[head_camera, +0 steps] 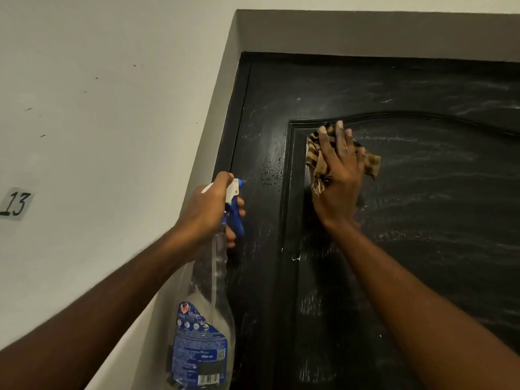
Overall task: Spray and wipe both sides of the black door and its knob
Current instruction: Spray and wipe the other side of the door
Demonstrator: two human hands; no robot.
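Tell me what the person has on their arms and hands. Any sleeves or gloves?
No sleeves, gloves or watch show: the left arm, right arm, left hand and right hand are all bare. A small glint on one right-hand finger may be a ring.

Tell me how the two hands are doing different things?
The left hand grips the spray bottle with curled fingers; the right hand presses the checked cloth with straight fingers. The left hand is by the edge of the black door; the right hand is on its panel. Both are raised.
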